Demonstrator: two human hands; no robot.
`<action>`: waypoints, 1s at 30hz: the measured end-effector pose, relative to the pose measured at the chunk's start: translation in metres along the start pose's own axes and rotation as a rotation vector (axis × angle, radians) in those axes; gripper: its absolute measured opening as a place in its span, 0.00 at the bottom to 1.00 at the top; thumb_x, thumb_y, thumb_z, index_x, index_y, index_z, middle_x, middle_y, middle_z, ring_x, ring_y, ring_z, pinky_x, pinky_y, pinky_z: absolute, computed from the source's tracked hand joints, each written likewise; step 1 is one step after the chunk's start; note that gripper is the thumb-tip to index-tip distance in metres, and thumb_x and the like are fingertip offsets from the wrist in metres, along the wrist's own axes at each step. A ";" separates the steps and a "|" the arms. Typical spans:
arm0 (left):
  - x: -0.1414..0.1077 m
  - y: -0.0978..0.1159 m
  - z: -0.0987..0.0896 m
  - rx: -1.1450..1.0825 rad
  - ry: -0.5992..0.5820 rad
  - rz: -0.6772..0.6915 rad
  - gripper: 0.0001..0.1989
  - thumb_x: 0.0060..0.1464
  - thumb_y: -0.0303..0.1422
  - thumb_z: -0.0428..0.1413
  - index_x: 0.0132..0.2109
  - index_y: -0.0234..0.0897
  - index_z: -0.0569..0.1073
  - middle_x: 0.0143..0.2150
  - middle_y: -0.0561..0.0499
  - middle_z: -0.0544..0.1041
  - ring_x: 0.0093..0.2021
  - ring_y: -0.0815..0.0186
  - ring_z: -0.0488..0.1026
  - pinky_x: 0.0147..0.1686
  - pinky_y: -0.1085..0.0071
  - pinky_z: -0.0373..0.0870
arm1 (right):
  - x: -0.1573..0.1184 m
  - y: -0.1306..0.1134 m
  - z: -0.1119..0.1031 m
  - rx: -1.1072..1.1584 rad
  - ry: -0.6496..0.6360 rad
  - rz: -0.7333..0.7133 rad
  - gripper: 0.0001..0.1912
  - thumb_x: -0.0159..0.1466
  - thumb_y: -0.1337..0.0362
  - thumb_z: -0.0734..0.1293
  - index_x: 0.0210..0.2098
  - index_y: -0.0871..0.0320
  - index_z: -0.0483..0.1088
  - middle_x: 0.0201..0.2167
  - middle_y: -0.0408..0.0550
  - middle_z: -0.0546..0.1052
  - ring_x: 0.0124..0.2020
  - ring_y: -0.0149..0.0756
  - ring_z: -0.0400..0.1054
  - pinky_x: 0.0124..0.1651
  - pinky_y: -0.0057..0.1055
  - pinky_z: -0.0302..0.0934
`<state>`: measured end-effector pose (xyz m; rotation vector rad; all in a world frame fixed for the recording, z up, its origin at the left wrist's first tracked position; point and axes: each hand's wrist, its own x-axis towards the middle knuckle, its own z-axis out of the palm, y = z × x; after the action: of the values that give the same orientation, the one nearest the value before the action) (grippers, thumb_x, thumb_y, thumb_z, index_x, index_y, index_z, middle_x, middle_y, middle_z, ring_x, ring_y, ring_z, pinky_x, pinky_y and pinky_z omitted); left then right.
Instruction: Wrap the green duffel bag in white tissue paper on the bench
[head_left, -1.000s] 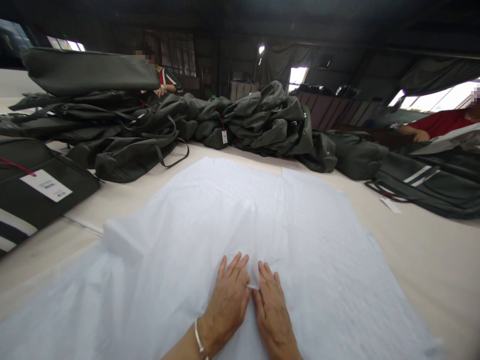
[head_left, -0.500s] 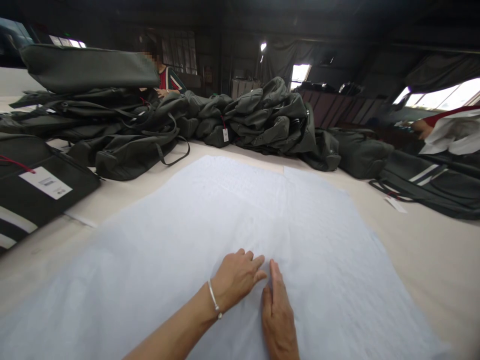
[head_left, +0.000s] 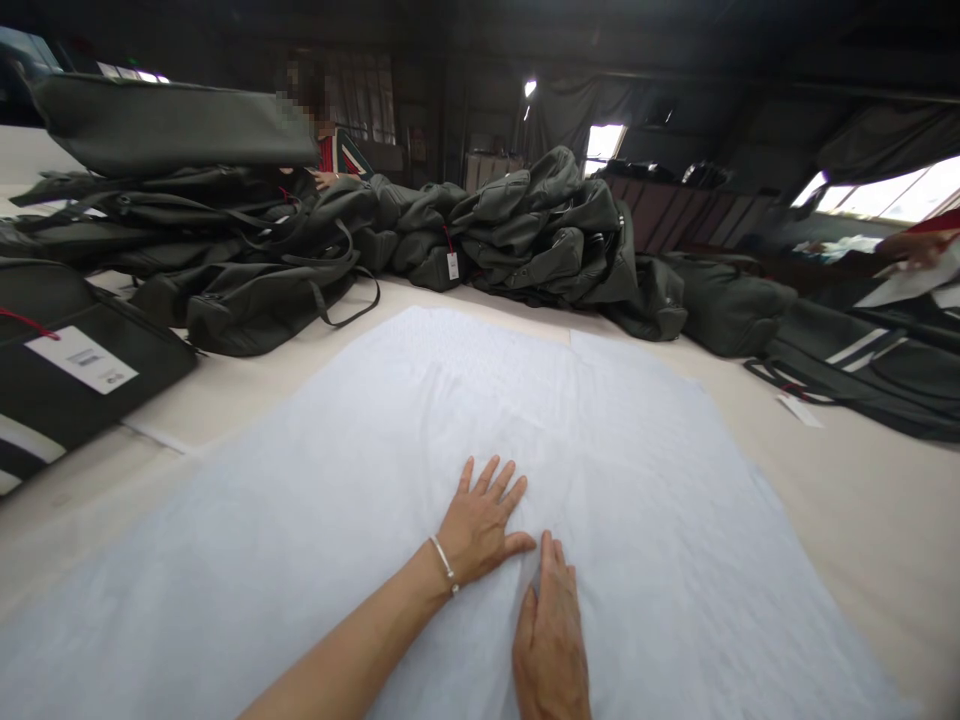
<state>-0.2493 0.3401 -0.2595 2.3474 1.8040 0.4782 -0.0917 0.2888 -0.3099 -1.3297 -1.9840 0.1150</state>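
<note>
A large sheet of thin white tissue-like material (head_left: 360, 430) lies spread over the table, with faint creases near its middle. My left hand (head_left: 484, 520), a silver bracelet at its wrist, presses flat on the sheet with fingers spread. Just to its right, my right hand (head_left: 553, 630) rests on the same sheet, fingers stretched forward and close together. The left thumb tip comes near the right fingertips. Neither hand grips anything.
Dark green bags (head_left: 270, 300) pile up at the back left, and more bags (head_left: 555, 230) at the back middle. A striped bag with a white tag (head_left: 82, 358) lies at left; another striped bag (head_left: 877, 350) at right. Co-workers' hands (head_left: 919, 248) show at far right and behind the left pile.
My left hand has slid forward and its fingers have spread out on the sheet. My right hand has shifted slightly. The co-worker's hand at far right has moved over the white material there.
</note>
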 end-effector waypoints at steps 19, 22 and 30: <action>0.000 0.019 -0.012 0.105 -0.077 -0.157 0.38 0.58 0.60 0.42 0.68 0.45 0.55 0.70 0.44 0.53 0.69 0.42 0.46 0.60 0.29 0.41 | -0.010 0.001 0.000 0.084 -0.049 0.043 0.27 0.71 0.64 0.49 0.68 0.62 0.46 0.63 0.59 0.62 0.67 0.49 0.51 0.63 0.57 0.53; 0.001 0.022 -0.018 0.080 -0.107 -0.174 0.37 0.59 0.60 0.39 0.68 0.44 0.56 0.70 0.44 0.53 0.69 0.43 0.46 0.60 0.29 0.41 | -0.010 0.004 -0.010 0.096 -0.107 0.075 0.27 0.71 0.61 0.48 0.66 0.64 0.52 0.62 0.59 0.64 0.65 0.49 0.54 0.62 0.56 0.56; 0.003 0.023 -0.017 0.029 -0.120 -0.178 0.44 0.53 0.64 0.44 0.68 0.42 0.55 0.71 0.40 0.50 0.70 0.41 0.42 0.60 0.28 0.37 | 0.092 0.008 -0.059 -0.010 -0.325 -0.002 0.28 0.71 0.55 0.48 0.65 0.60 0.57 0.67 0.50 0.56 0.69 0.41 0.44 0.69 0.51 0.41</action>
<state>-0.2330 0.3355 -0.2364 2.1562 1.9520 0.2831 -0.0674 0.3506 -0.2232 -1.3850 -2.2561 0.3401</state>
